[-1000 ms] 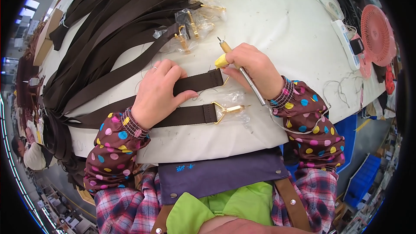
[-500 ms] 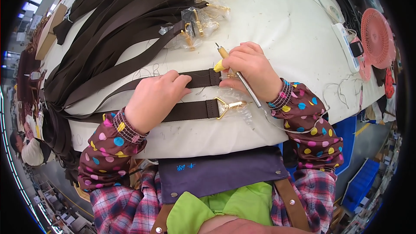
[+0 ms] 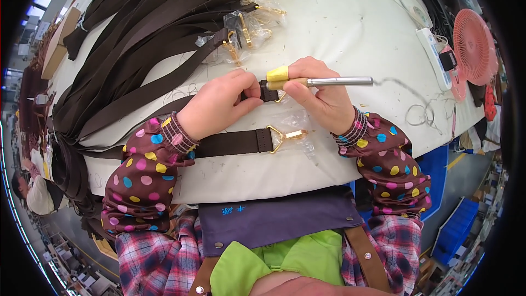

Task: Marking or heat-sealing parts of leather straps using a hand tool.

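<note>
My left hand [image 3: 222, 101] pinches the upper dark brown strap near its end [image 3: 268, 92], where a gold ring [image 3: 280, 97] shows. My right hand [image 3: 320, 96], with a yellow wrap [image 3: 277, 74] on a finger, grips a pen-like tool [image 3: 342, 81] with a wooden section and metal barrel, lying nearly horizontal over that strap end. Its tip is hidden near my left fingers. Just below lies a second strap [image 3: 230, 143] with a gold hook [image 3: 290, 136] in clear plastic.
A pile of straps [image 3: 126, 49] with bagged gold hooks covers the back left of the pale table [image 3: 329, 181], beside a cardboard box [image 3: 57, 41]. At right are a power strip [image 3: 433, 57], pink fan [image 3: 472, 46] and loose cord. A co-worker [image 3: 38, 194] is at far left.
The tool has swung from steeply slanted to nearly horizontal, its tip toward my left fingers. My left hand has moved right and up to the upper strap's end.
</note>
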Tool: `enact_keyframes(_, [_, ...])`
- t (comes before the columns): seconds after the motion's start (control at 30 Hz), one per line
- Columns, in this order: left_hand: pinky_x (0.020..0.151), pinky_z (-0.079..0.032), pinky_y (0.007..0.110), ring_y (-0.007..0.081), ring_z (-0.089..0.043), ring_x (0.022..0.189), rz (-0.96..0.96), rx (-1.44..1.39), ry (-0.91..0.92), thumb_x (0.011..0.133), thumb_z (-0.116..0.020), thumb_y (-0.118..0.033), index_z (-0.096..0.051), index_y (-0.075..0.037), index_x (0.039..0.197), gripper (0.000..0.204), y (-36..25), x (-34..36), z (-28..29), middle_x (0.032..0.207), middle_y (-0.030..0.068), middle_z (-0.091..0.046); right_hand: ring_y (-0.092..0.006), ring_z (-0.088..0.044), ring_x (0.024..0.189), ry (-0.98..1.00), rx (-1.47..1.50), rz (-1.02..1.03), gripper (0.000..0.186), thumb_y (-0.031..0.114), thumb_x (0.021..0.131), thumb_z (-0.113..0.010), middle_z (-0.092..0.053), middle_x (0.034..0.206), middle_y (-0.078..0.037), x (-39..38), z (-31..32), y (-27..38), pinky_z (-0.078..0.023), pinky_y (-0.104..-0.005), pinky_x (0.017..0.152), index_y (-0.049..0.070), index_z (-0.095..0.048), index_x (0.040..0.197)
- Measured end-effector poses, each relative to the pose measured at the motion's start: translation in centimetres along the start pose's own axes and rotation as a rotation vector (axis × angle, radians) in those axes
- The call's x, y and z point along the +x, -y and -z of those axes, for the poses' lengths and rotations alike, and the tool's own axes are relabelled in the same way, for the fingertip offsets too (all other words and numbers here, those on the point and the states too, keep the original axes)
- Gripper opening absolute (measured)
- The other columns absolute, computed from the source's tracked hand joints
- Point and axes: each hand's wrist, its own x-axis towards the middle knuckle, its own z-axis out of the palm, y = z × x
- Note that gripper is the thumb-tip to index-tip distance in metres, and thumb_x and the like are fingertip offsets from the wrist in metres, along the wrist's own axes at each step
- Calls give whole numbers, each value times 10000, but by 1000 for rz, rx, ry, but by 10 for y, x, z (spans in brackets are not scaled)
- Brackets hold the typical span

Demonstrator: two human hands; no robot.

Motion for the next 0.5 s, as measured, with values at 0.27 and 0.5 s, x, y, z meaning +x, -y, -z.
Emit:
enact_keyframes(0.27, [594, -452, 352, 272, -577, 667, 98, -128, -36, 848, -652, -117, -541, -26, 879, 146, 0, -2, 3, 760, 116, -596, -194, -665, 698, -82, 184, -286, 221, 156, 871, -647, -619, 743, -104, 1, -17, 4, -528, -286, 594, -3, -494, 864])
enact_keyframes(0.5, [603, -454, 356, 277, -581, 678, 101, -118, -33, 854, -646, -126, -530, -27, 884, 155, -1, -3, 3, 766, 116, -595, -203, -664, 687, -87, 165, -293, 233, 162, 867, -661, -623, 743, -110, 0, -20, 0, -524, -293, 594, 3, -491, 866])
